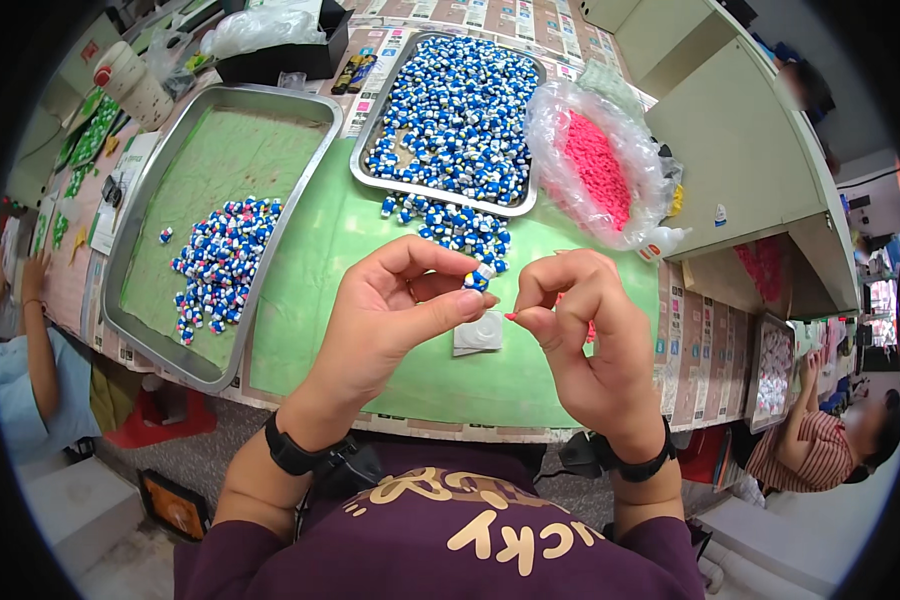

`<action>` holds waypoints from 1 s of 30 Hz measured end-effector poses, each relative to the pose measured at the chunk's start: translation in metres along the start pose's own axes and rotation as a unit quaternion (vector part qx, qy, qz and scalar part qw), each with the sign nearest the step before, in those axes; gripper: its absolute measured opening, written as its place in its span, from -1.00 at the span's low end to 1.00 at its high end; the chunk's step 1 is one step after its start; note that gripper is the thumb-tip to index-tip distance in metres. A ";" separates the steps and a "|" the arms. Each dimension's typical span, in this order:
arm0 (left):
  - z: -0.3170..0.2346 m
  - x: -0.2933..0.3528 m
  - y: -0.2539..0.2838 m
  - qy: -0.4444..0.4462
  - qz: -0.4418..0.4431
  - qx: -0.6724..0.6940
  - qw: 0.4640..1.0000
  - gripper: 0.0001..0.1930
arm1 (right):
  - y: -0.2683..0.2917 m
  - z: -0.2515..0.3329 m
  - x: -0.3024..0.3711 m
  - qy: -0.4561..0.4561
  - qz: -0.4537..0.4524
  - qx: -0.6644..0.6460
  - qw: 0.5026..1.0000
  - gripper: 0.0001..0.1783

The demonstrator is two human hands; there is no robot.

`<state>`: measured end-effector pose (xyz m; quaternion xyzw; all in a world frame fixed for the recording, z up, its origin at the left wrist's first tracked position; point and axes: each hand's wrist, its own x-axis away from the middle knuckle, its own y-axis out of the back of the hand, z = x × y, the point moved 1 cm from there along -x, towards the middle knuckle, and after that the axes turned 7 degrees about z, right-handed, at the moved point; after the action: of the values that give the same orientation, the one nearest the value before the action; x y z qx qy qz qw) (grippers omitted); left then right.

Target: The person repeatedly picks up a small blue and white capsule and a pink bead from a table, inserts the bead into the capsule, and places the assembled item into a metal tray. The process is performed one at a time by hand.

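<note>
Between the thumb and forefinger of my left hand (395, 305) is a small blue-and-white piece (483, 274). My right hand (595, 335) is closed in a pinch on a tiny pink piece (511, 316), a short way to the right of the blue-and-white one; the two are apart. Below the fingertips, a small white square holder (480, 333) lies on the green mat (305, 345). Some more pink pieces (590, 328) show partly behind my right hand. A loose heap of blue-and-white pieces (465, 228) spreads on the mat just beyond my left fingertips.
A metal tray (365, 172) full of blue-and-white pieces stands at the back. Left of it, another tray (120, 300) holds similar pieces with pink bits. A clear bag (550, 110) of pink pieces and a white squeeze bottle (662, 242) sit at right, beside a cabinet (735, 150). Other people sit at both sides.
</note>
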<state>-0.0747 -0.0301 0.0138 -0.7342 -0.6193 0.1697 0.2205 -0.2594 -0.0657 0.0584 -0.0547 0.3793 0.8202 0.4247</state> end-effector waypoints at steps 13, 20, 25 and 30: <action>-0.001 0.006 -0.015 -0.105 0.000 -0.108 0.989 -0.77 | -0.011 -0.004 -0.004 0.016 -0.042 0.043 0.998 -0.72; -0.004 0.009 -0.014 -0.202 0.000 -0.269 0.942 -0.79 | -0.019 -0.003 0.004 -0.029 -0.056 -0.042 0.997 -0.70; -0.020 0.019 0.022 -0.251 -0.066 -0.383 0.886 -0.81 | 0.013 -0.024 0.004 -0.063 -0.072 -0.059 0.994 -0.68; -0.052 0.040 0.091 -0.277 -0.258 -0.501 0.778 -0.85 | 0.030 -0.077 0.027 -0.138 0.069 0.102 0.983 -0.79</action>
<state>0.0357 -0.0088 0.0099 -0.4748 -0.8176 -0.0317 -0.3241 -0.3162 -0.1095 0.0102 0.1291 0.4016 0.8042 0.4188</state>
